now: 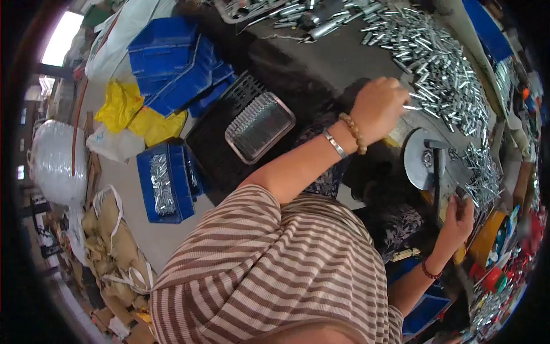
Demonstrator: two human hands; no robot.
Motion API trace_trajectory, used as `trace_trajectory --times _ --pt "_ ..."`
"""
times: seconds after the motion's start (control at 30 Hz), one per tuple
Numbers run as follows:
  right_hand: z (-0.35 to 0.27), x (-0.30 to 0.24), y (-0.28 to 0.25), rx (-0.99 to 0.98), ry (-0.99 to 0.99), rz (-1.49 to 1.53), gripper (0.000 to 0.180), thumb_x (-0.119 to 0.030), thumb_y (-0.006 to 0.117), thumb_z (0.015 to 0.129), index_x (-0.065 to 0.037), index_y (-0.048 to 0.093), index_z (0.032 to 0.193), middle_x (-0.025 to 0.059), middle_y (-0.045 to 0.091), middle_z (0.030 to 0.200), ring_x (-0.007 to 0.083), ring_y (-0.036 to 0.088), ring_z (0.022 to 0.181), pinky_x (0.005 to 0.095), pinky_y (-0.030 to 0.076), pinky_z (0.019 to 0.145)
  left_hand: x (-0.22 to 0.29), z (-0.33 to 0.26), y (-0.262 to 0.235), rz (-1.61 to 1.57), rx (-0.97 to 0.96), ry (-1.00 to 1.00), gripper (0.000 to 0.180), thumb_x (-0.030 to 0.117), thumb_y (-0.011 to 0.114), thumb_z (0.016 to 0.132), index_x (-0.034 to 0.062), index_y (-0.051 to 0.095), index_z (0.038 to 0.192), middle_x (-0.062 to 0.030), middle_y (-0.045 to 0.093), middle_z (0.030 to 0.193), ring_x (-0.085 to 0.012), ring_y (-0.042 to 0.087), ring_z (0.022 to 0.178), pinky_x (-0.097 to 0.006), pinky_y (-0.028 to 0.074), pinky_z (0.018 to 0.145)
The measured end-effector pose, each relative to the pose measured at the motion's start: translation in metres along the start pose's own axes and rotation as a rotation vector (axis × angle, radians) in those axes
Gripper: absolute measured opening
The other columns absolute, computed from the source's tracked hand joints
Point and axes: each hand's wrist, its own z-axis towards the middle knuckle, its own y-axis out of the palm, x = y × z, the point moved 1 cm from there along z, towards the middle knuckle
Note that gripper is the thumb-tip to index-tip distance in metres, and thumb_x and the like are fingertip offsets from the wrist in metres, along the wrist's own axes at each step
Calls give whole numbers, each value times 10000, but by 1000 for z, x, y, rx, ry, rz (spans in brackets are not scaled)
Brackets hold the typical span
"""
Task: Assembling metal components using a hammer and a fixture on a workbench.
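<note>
My left hand (378, 108) is closed, its fingertips pinching a small shiny metal pin (411, 108) at the edge of a large heap of metal tubes (447, 69). Lower right, my right hand (457, 223) is closed, thumb and fingers together beside a smaller pile of thin metal pieces (482, 178). Whatever lies in those fingertips is too small and dark to name. Between the two hands stands a round grey metal disc (421, 163) with a dark upright bar (437, 172) at its right side. A small metal part sits near the middle of the disc.
To the left, a metal tray (289, 109) holds rows of shiny pins inside a black crate (200, 140). A blue bin (176, 212) with small metal parts stands near stacked blue bins (166, 63) and yellow bags (119, 106). Brown sacks (114, 241) lie lower left.
</note>
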Motion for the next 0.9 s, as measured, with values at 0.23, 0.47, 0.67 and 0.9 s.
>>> trace_trajectory --times 0.23,0.47,0.67,0.9 --pt "8 -51 57 -185 -286 -420 168 -49 680 907 16 659 1060 162 648 966 372 644 860 402 496 749 23 -35 2 -149 -97 163 135 124 760 769 86 706 887 -85 618 928 -289 603 982 -431 511 850" --pt "11 -33 56 -210 -402 -521 143 -75 662 923 25 646 1024 179 617 1004 418 639 891 462 490 736 29 -43 6 -129 -145 186 64 114 713 782 86 669 817 -86 581 934 -285 577 1013 -420 490 855" --pt "9 -19 40 -189 -398 -483 136 -78 691 880 -12 669 996 181 617 964 419 640 899 474 494 721 33 -40 12 -149 -179 220 26 103 683 803 91 677 825 -93 587 950 -295 578 1013 -431 503 829" --pt "4 -44 54 -126 -430 -370 75 -84 703 831 -89 672 899 118 607 890 370 651 771 472 513 639 30 -19 -6 -104 -294 238 133 159 743 812 49 699 871 -97 614 895 -320 610 923 -436 495 833"
